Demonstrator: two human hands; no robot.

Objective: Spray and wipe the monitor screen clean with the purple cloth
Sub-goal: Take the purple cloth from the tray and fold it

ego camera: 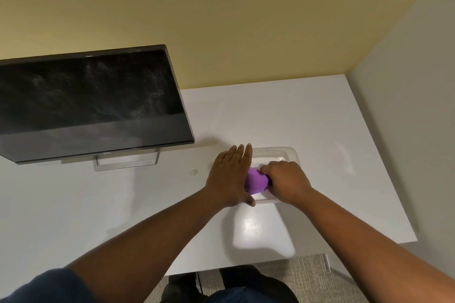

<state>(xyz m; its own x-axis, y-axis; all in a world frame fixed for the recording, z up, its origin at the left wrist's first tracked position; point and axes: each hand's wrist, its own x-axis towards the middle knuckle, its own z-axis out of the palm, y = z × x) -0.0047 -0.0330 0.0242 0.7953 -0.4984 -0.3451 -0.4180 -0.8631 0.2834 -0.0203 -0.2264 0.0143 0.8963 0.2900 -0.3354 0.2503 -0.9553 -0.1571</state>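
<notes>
Item: monitor, dark screen, standing at the left of a white desk on a pale stand; screen face carries whitish streaks and specks across its upper part, heaviest toward the upper right corner, lower band plainer. Item: purple cloth, bunched, lying in or just over a clear shallow tray set on the desk to the right of the monitor, well apart from the screen. Item: right hand, fingers curled down over the right side of the cloth, gripping it. Item: left hand, fingers straight and together, laid flat along the tray's left edge and touching the cloth's left side, holding nothing. Item: small pale round mark or object on the desk between stand and hands, too small to identify. Spray bottle: none in view. Progress, as judged: whether the marks on the screen are spray mist, dust or wiping residue cannot be told; they read as uncleaned or part-cleaned glass. With the cloth off the screen and held at the tray, wiping is not under way; either the cloth is being fetched for the wipe or set down after it. If the former, the whole wipe remains; in either case visible streaking suggests the screen is not yet clean
</notes>
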